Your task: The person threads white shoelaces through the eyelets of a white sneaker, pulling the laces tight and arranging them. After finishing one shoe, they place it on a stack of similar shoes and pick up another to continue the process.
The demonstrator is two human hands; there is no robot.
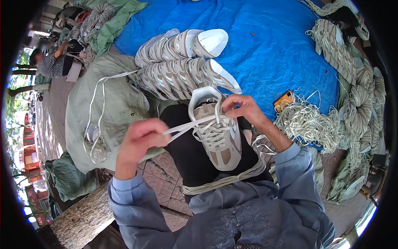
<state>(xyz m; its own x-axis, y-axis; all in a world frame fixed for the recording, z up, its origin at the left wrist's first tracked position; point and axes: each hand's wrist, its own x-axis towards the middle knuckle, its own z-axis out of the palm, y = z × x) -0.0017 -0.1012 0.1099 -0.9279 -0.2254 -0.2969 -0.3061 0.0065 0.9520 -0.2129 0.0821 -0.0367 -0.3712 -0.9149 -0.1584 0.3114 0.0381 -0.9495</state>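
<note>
A beige and white sneaker (224,153) rests on my lap, toe toward me, with crisscrossed laces over its tongue. My left hand (145,139), slightly blurred, is closed on a white shoelace (186,125) and holds it stretched out to the left of the shoe. At the right side of the shoe's opening, my right hand (242,108) pinches the sneaker's edge by the upper eyelets. Whether a bit of lace is also between those fingers is hidden. A bundle of pale laces (226,181) lies across my thighs.
Two rows of nested sneakers (174,76) lie ahead on a blue tarp (273,54). A heap of loose laces (309,124) and an orange-cased phone (284,100) are at right, near strung sneakers (358,103). A greenish sack (112,99) sits at left; another person (56,64) sits beyond.
</note>
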